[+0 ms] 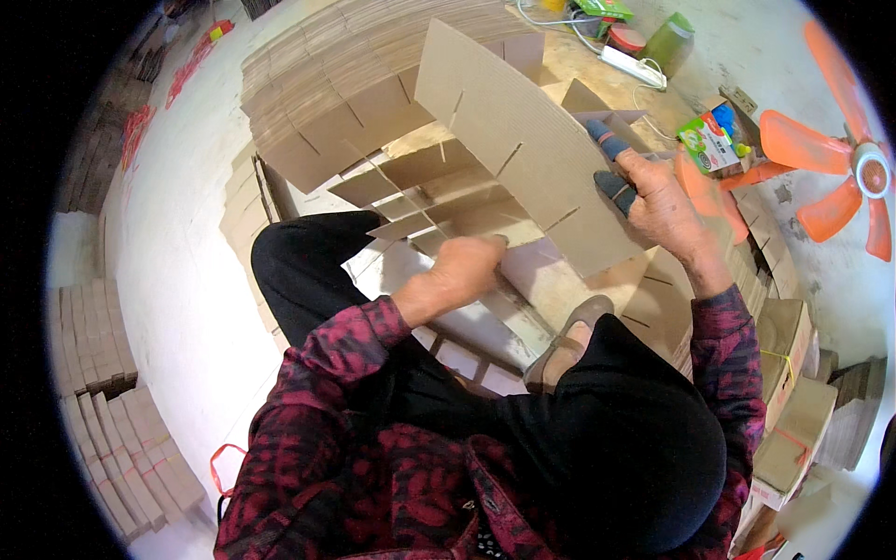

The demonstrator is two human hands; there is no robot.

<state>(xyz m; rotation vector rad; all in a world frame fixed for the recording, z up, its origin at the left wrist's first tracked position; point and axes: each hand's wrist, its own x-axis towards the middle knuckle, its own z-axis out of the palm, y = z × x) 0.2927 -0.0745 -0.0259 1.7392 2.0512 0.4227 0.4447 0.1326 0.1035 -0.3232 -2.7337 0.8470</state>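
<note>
From afar I make out a cardboard workshop: slotted sheets [322,79] in thick stacks, more bundles [121,457] on the floor [182,299], and (vividly visible) an orange fan [873,173].

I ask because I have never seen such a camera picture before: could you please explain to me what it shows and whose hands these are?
There is no machine at work here, just a person's two bare hands. A wide fisheye camera on the person's head looks down, so straight edges bend and the corners are black. Picture left is the person's own left.

The right hand, with dark covers on two fingers, holds a large slotted cardboard sheet by its edge. The left hand is curled at a grid of crossed cardboard strips; whether it grips one is hard to tell.

Beyond the grid is a thick stack of cardboard. An orange-bladed fan stands at the right.
</note>
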